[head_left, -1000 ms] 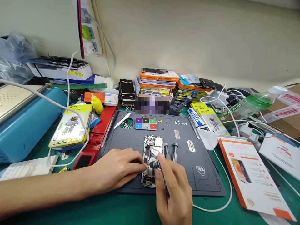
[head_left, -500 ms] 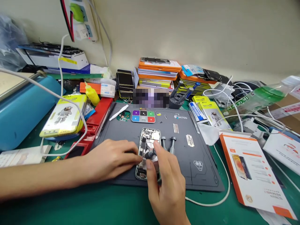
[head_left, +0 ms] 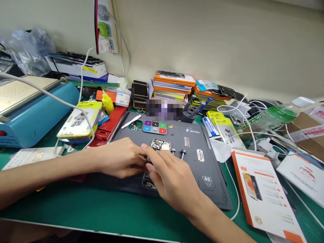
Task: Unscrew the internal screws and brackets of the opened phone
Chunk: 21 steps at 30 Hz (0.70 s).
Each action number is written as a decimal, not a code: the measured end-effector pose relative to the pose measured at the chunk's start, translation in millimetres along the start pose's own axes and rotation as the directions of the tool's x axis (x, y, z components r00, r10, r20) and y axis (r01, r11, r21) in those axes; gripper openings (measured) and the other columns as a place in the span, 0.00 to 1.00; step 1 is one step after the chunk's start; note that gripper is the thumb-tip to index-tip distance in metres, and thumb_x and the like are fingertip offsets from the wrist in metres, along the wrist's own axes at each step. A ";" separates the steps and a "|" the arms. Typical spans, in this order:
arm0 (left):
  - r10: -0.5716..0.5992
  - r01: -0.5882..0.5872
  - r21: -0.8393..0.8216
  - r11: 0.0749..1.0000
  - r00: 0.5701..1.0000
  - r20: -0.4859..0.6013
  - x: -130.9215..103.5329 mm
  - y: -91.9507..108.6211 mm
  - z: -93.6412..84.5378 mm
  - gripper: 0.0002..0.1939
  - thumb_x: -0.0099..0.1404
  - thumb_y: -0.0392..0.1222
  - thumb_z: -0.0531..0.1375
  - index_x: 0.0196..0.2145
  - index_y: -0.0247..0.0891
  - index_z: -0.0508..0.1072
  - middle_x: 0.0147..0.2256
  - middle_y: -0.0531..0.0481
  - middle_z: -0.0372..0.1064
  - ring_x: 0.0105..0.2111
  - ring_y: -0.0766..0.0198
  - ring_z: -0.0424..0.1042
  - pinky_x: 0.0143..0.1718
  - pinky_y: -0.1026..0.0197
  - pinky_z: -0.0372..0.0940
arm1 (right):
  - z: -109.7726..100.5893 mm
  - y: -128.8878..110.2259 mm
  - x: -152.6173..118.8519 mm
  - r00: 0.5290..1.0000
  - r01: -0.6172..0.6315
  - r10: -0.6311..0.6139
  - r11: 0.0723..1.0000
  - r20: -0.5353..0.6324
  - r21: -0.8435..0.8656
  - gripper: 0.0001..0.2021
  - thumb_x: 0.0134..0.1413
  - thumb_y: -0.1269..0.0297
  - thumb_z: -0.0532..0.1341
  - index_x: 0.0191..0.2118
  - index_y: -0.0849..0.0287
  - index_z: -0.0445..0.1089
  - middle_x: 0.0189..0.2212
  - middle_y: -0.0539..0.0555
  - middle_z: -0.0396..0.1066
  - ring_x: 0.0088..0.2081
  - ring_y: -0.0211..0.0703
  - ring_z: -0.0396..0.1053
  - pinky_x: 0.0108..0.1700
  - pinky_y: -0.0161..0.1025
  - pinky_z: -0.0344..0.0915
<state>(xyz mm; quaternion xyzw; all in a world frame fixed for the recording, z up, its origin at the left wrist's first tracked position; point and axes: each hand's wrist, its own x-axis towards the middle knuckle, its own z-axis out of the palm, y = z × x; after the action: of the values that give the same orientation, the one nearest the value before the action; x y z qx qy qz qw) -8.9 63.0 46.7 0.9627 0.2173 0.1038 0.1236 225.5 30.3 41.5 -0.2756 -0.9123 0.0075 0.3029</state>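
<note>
An opened phone [head_left: 161, 144] with its inner parts showing lies on the dark grey mat [head_left: 182, 189], largely covered by the hands. My left hand [head_left: 126, 158] rests at the phone's left side, fingers bent over its edge; whatever is between the fingertips is hidden. From the right, my right hand [head_left: 169, 168] reaches over the phone, its thumb and fingertips pinched around a dark screwdriver [head_left: 149, 159] that barely shows. Two grey screwdrivers [head_left: 183, 154] lie just right of the phone, partly behind my right hand.
Behind the phone is a coloured screw tray [head_left: 155, 127], beside a white pry tool [head_left: 131, 121]. A razor blade [head_left: 200, 155] lies on the mat's right. A screwdriver stand [head_left: 190, 113] is at the back; an orange-white box [head_left: 265, 189] lies right.
My right hand has moved up and left over the phone, covering more of it and most of the screwdriver. The whole view has shifted, showing the table's front edge.
</note>
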 end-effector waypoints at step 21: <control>0.133 -0.136 -0.017 0.991 0.981 -0.140 -4.1 -6.6 17.2 0.08 0.73 0.32 0.58 0.42 0.37 0.79 0.40 0.48 0.78 0.32 0.60 0.76 0.30 0.55 0.63 | 1.9 29.2 -14.2 0.999 -0.013 0.020 0.985 -0.038 0.172 0.28 0.73 0.71 0.56 0.74 0.57 0.54 0.49 0.58 0.83 0.45 0.43 0.82 0.43 0.39 0.81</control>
<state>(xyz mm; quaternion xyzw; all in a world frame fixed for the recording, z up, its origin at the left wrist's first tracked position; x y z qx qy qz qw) -10.8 63.6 27.9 0.9639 0.1583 0.1813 0.1134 248.4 48.1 26.9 -0.2561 -0.8998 0.0830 0.3432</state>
